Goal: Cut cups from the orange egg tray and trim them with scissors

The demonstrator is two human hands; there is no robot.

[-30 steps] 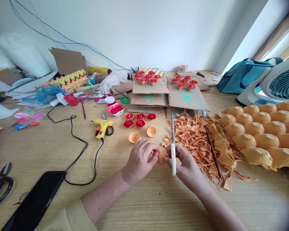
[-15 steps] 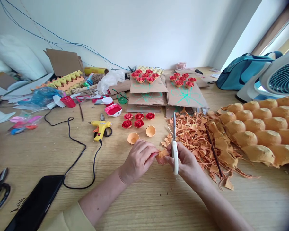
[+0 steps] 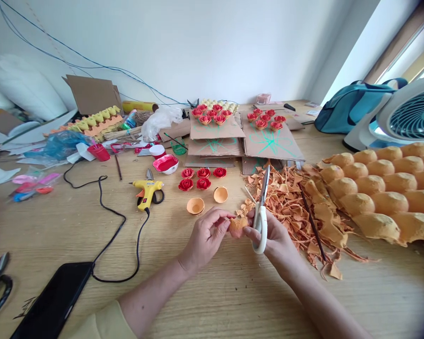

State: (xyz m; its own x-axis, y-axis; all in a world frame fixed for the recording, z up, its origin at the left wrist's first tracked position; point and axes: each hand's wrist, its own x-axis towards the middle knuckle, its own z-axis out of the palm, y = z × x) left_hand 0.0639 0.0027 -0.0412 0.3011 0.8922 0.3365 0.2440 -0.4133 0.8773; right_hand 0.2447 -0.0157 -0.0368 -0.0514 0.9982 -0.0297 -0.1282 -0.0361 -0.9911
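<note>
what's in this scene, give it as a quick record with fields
left hand: left hand pinches orange cup piece
right hand: right hand grips scissors, blades pointing up and away; fingertips also on the piece
just beyond hands: two orange cups, red paper roses, glue gun
to the right: scrap pile, egg tray
surface: wooden table

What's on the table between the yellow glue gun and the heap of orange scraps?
Head view: two orange paper cups and, just behind them, five red paper roses lie between the glue gun and the scrap heap.
</note>
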